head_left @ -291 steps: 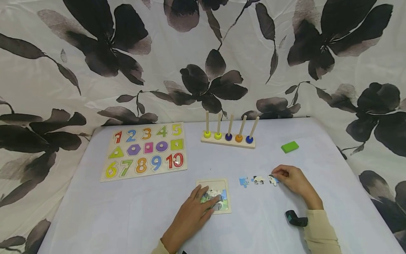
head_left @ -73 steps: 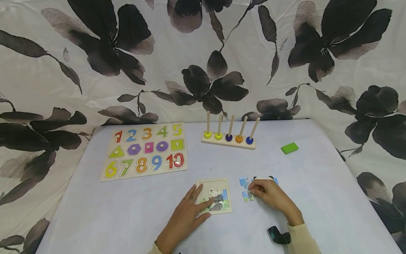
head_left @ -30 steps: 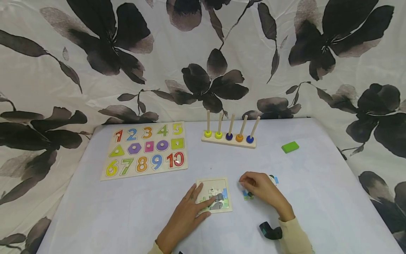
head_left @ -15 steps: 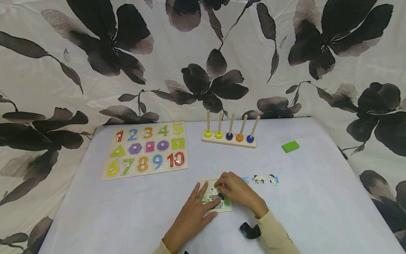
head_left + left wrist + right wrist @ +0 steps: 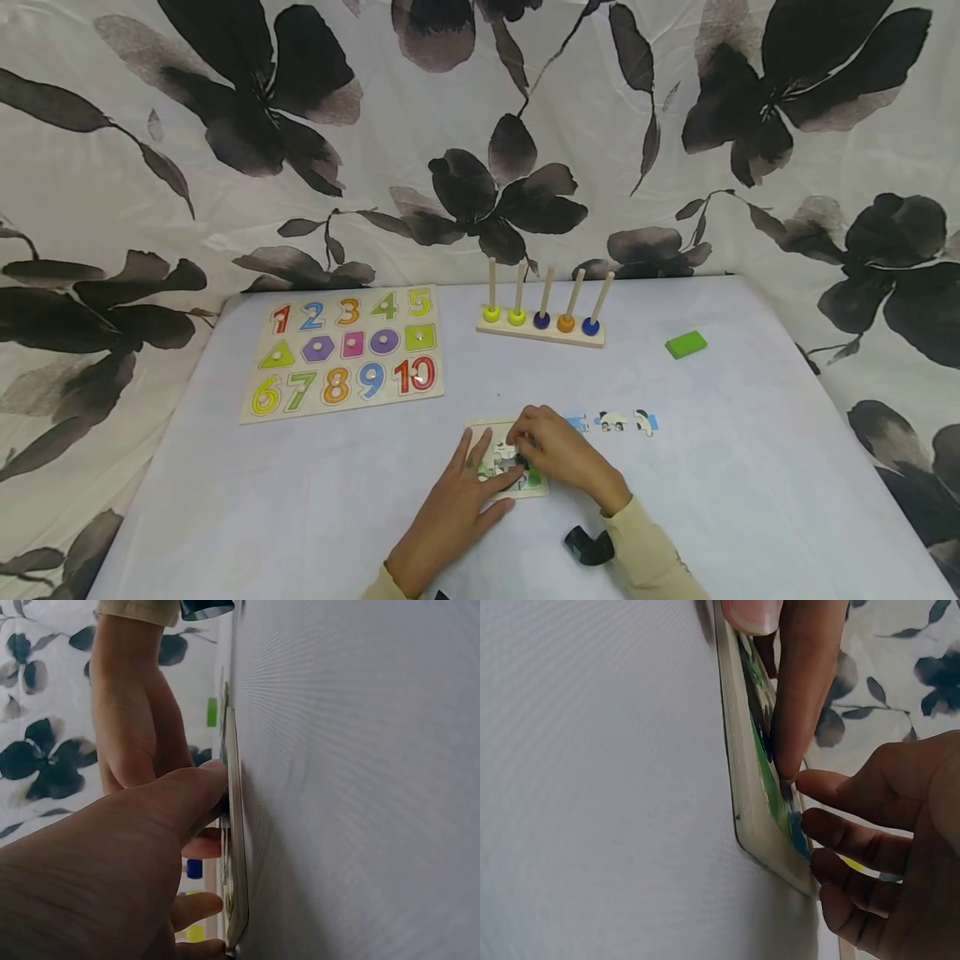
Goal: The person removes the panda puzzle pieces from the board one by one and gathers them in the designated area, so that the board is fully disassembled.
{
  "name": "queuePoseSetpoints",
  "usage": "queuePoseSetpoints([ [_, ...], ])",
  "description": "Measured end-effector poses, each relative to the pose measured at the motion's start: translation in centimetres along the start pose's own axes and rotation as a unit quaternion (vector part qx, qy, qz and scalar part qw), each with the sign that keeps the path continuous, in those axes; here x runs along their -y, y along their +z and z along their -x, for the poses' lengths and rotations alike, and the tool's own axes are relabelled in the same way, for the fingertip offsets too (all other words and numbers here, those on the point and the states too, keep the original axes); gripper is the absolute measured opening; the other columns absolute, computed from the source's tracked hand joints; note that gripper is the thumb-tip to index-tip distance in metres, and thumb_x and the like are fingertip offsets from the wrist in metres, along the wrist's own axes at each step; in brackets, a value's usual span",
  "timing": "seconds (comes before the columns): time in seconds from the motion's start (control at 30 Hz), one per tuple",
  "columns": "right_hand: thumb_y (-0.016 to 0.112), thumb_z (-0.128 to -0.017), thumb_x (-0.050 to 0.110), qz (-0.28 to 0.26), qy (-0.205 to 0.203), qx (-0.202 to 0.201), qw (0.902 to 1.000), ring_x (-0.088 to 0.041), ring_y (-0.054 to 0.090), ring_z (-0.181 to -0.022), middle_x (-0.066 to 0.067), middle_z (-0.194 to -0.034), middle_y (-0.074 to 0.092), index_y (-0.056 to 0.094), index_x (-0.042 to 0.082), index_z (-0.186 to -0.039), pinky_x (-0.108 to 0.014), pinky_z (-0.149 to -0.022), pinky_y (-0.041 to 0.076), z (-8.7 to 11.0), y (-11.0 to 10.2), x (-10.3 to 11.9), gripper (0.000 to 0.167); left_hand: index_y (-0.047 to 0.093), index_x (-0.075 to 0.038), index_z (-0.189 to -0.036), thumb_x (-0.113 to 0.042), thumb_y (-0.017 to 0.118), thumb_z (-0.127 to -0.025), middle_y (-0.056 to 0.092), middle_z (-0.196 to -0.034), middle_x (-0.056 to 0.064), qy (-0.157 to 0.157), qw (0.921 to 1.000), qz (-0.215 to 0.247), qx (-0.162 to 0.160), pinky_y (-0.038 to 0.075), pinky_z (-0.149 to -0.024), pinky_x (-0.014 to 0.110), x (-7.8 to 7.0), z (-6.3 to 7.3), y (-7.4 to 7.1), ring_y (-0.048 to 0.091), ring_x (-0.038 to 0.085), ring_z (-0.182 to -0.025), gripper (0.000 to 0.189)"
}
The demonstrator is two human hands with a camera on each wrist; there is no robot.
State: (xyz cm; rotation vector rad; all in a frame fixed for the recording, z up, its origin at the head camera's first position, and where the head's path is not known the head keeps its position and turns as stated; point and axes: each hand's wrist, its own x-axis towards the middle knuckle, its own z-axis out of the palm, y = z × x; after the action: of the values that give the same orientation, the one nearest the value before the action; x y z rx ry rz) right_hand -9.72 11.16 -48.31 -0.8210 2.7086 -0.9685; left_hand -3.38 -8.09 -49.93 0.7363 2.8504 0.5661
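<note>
- Right hand (image 5: 558,450): fingers bent, tips together over the right part of the puzzle tray. Grip looks like a pinch, but can't tell if a piece is between the tips.
- Left hand (image 5: 453,508): fingers spread apart, lying across the left and lower part of the tray, clamped on nothing.
- Puzzle tray (image 5: 751,810): flat on table (image 5: 247,508), pale rim, under both hands. Holds green, blue, black and white pieces; hands block much of the picture, so count unclear.
- Just right of the right hand, three loose pieces in a row: blue piece (image 5: 577,422), nearest the hand and partly covered; panda-face piece (image 5: 611,422); black-white-blue piece (image 5: 646,422).
- Black bent device (image 5: 588,546) beside the right sleeve (image 5: 652,550).
- Peg stand (image 5: 528,334) behind the tray: five pegs, one ring each; yellow, yellow, dark purple, orange, blue.
- Number board (image 5: 311,407), back left: numerals 1–10 plus a row of five shapes, seated.
- Green block (image 5: 686,344), back right, well apart.
- Floral cloth (image 5: 465,100) hangs behind.
- Left wrist view: tray edge-on, contents hard to read. Left sleeve (image 5: 386,586) cut off by the bottom edge in head view.
</note>
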Motion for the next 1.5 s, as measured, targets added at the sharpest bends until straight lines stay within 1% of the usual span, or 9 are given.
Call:
queuePoseSetpoints([
  [0.17, 0.058, -0.093, 0.011, -0.010, 0.029, 0.008, 0.9995, -0.016, 0.055, -0.095, 0.004, -0.097, 0.062, 0.071, 0.012, -0.095, -0.038, -0.083, 0.049, -0.01, -0.04, 0.33, 0.013, 0.056, -0.039, -0.133, -0.046, 0.059, -0.092, 0.027, -0.155, 0.018, 0.000, 1.0000, 0.005, -0.001, 0.034, -0.107, 0.056, 0.01, 0.10, 0.10, 0.013, 0.048, -0.142, 0.043],
  [0.37, 0.058, -0.093, 0.010, -0.017, 0.038, 0.004, 0.9991, -0.012, 0.053, -0.090, 0.005, -0.097, 0.061, 0.070, 0.012, -0.095, -0.036, -0.081, 0.049, -0.01, -0.02, 0.33, 0.012, 0.054, -0.039, -0.134, -0.047, 0.058, -0.092, 0.025, -0.156, 0.017, -0.004, 1.0000, 0.007, 0.004, 0.031, -0.109, 0.055, -0.01, 0.10, 0.04, 0.010, 0.047, -0.143, 0.043],
  [0.57, 0.057, -0.093, 0.010, -0.024, 0.031, 0.002, 0.9992, -0.011, 0.052, -0.088, 0.007, -0.094, 0.060, 0.070, 0.012, -0.094, -0.034, -0.079, 0.048, -0.12, -0.10, 0.33, 0.013, 0.053, -0.038, -0.136, -0.048, 0.057, -0.092, 0.023, -0.157, 0.016, -0.005, 1.0000, 0.003, 0.004, 0.029, -0.110, 0.055, -0.05, 0.02, 0.10, 0.009, 0.046, -0.143, 0.045],
  [0.7, 0.056, -0.093, 0.009, -0.022, 0.026, 0.000, 0.9994, -0.010, 0.052, -0.087, 0.007, -0.093, 0.060, 0.070, 0.012, -0.094, -0.033, -0.078, 0.048, -0.18, 0.01, 0.19, 0.014, 0.053, -0.035, -0.137, -0.049, 0.057, -0.092, 0.023, -0.157, 0.017, -0.003, 1.0000, -0.004, 0.002, 0.026, -0.112, 0.055, -0.07, -0.01, 0.33, 0.009, 0.046, -0.144, 0.046],
  [0.97, 0.056, -0.093, 0.009, -0.029, 0.018, -0.010, 0.9994, -0.010, 0.052, -0.087, 0.008, -0.091, 0.060, 0.069, 0.013, -0.093, -0.032, -0.078, 0.048, -0.16, 0.21, -0.01, 0.013, 0.057, -0.032, -0.134, -0.046, 0.060, -0.091, 0.029, -0.153, 0.020, 0.012, 0.9996, -0.015, -0.018, 0.026, -0.111, 0.057, -0.18, 0.02, 0.35, 0.013, 0.049, -0.142, 0.045],
  [1.1, 0.061, -0.091, 0.012, -0.042, 0.018, -0.010, 0.9989, -0.009, 0.052, -0.087, 0.007, -0.092, 0.062, 0.068, 0.014, -0.093, -0.032, -0.078, 0.048, -0.12, 0.22, 0.00, 0.008, 0.058, -0.033, -0.133, -0.047, 0.060, -0.091, 0.030, -0.153, 0.020, 0.021, 0.9993, -0.025, -0.020, 0.026, -0.111, 0.057, -0.20, 0.00, 0.27, 0.014, 0.049, -0.141, 0.045],
  [1.17, 0.065, -0.089, 0.014, -0.049, 0.022, -0.007, 0.9985, -0.009, 0.052, -0.087, 0.007, -0.092, 0.063, 0.068, 0.015, -0.093, -0.032, -0.079, 0.048, -0.11, 0.20, 0.04, 0.005, 0.057, -0.034, -0.134, -0.048, 0.059, -0.091, 0.030, -0.153, 0.020, 0.022, 0.9992, -0.030, -0.016, 0.025, -0.112, 0.057, -0.20, -0.01, 0.25, 0.013, 0.048, -0.142, 0.045],
  [1.33, 0.072, -0.085, 0.015, -0.062, 0.021, -0.003, 0.9979, -0.010, 0.051, -0.084, 0.009, -0.090, 0.063, 0.067, 0.016, -0.093, -0.030, -0.076, 0.046, -0.10, 0.22, 0.13, 0.009, 0.055, -0.035, -0.135, -0.049, 0.058, -0.092, 0.028, -0.154, 0.019, 0.018, 0.9992, -0.033, -0.013, 0.024, -0.113, 0.056, -0.12, 0.04, 0.36, 0.011, 0.047, -0.143, 0.046],
  [1.5, 0.072, -0.086, 0.013, -0.074, 0.013, 0.009, 0.9971, -0.010, 0.055, -0.083, 0.010, -0.085, 0.063, 0.067, 0.015, -0.093, -0.028, -0.074, 0.047, -0.15, 0.22, 0.10, 0.009, 0.056, -0.035, -0.134, -0.050, 0.058, -0.091, 0.028, -0.154, 0.018, 0.018, 0.9992, -0.031, -0.016, 0.026, -0.112, 0.055, 0.01, 0.13, 0.44, 0.012, 0.047, -0.143, 0.045],
])
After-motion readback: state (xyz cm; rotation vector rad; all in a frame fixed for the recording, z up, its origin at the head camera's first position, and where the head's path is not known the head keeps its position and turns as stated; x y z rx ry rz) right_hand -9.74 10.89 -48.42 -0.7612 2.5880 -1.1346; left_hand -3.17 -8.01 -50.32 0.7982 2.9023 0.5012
